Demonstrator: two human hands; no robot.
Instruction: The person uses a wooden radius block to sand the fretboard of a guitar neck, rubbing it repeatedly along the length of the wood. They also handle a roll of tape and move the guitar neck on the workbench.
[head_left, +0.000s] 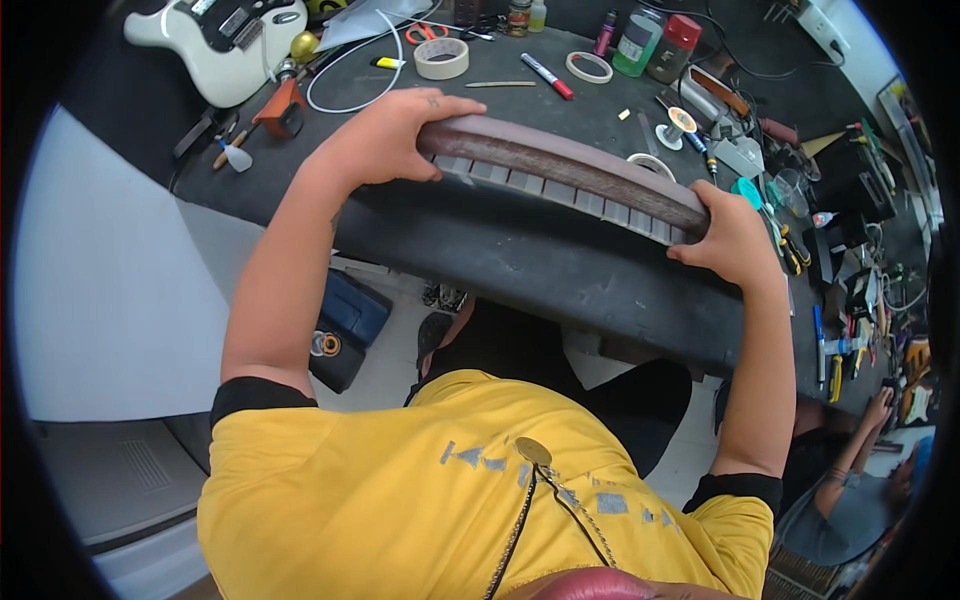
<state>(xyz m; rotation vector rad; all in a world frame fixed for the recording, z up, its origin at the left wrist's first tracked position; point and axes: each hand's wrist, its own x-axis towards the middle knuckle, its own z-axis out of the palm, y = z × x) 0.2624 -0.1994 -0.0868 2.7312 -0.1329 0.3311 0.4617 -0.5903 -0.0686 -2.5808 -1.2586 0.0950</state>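
Nearest, over the front of a matte black workbench (500, 250), a long dark-brown wooden bar (570, 175) with a pale-grey, dark-lined strip along its near side; left hand (405, 135) clamped on its left end, right hand (735, 230) on its right, both thumbs on the near side. Farther off, a cream roll of masking tape (445, 70), a red-and-white marker (546, 76) to its right, a glossy white guitar body (200, 60) far left.
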